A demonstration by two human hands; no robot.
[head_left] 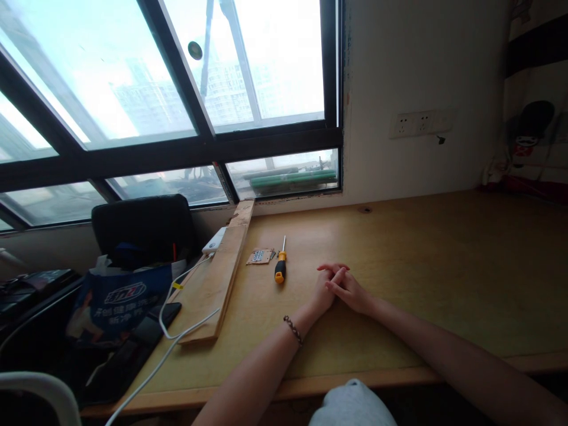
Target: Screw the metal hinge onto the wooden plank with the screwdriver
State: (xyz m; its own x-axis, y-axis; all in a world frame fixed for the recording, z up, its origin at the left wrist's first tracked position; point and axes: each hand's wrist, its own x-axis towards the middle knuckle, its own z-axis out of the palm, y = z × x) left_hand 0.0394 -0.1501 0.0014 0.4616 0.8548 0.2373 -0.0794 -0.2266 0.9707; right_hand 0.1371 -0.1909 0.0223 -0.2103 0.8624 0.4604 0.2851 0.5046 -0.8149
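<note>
My left hand (325, 291) and my right hand (355, 291) are clasped together on the wooden table (426, 254), fingers interlaced. No object shows between them. A braided bracelet (293, 330) circles my left wrist. Left of the hands, and apart from them, lies a screwdriver (280, 269) with a yellow and black handle, its shaft pointing away from me. Beside it is a small brown piece (265, 259) carrying a shiny metal part (257, 255), perhaps a hinge. A few thin dark pieces, possibly screws, lie between it and the screwdriver.
A long wooden board (222, 278) lies along the table's left side, with a white power strip (215, 241) and a white cable (177, 337) beside it. Further left are a blue bag (119, 302) and a black chair (142, 222). Wall sockets (412, 123) sit behind the table.
</note>
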